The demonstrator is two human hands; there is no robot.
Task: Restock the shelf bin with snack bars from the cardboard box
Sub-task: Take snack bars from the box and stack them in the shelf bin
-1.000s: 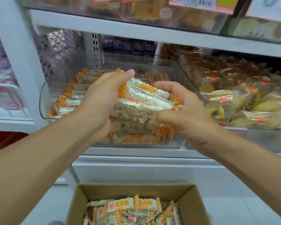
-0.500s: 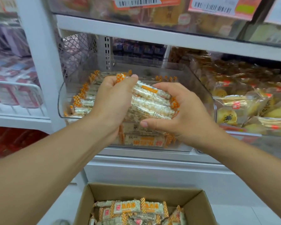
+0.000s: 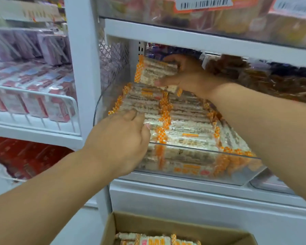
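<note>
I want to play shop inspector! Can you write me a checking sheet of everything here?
Surface: white shelf bearing the bin.
Job's things: clear shelf bin nearly full of snack bars; cardboard box below, bars inside.
Clutter: nothing seen.
Hands: right hand grips a bundle of bars above the bin's back; left hand rests on the front bars.
Cables: nothing seen.
Surroundings: pink packs left, brown snacks right, barcode label above.
</note>
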